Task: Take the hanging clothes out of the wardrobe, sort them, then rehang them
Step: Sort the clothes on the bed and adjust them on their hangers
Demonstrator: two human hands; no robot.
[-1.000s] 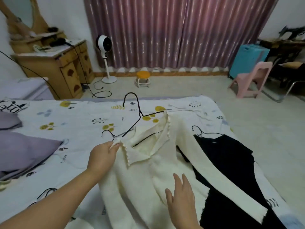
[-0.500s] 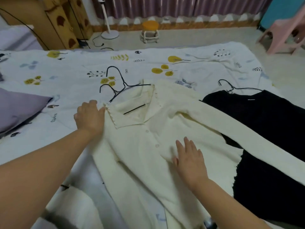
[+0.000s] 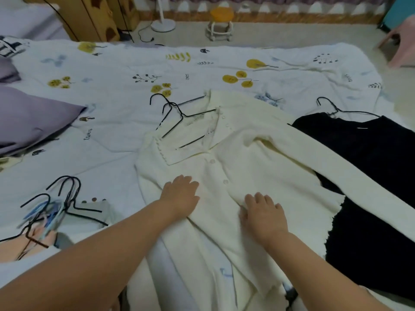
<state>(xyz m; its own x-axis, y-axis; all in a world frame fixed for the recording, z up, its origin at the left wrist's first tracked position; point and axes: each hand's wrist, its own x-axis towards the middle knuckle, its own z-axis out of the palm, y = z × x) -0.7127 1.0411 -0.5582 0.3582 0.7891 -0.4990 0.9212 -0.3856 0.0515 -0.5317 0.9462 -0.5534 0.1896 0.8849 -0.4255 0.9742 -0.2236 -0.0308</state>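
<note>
A cream buttoned cardigan (image 3: 251, 153) lies spread face up on the bed, with black wire hangers (image 3: 179, 115) sticking out of its collar. My left hand (image 3: 180, 196) rests flat on its left front panel, fingers straight. My right hand (image 3: 262, 214) lies flat on the right front panel beside the button line. To the right lies a black garment (image 3: 370, 176) on its own black hanger (image 3: 332, 108); the cardigan's long sleeve crosses over it.
The bed has a white printed sheet (image 3: 116, 70). A pile of hangers and clothes (image 3: 51, 212) sits at the lower left, a purple pillow (image 3: 29, 117) at the left. Beyond the bed stand a wooden dresser (image 3: 89, 16), a small yellow stool (image 3: 221, 21) and a pink chair (image 3: 399, 46).
My left hand left the cardigan's collar and came down onto its left front panel. My right hand stayed flat on the right panel. The view tilted further down.
</note>
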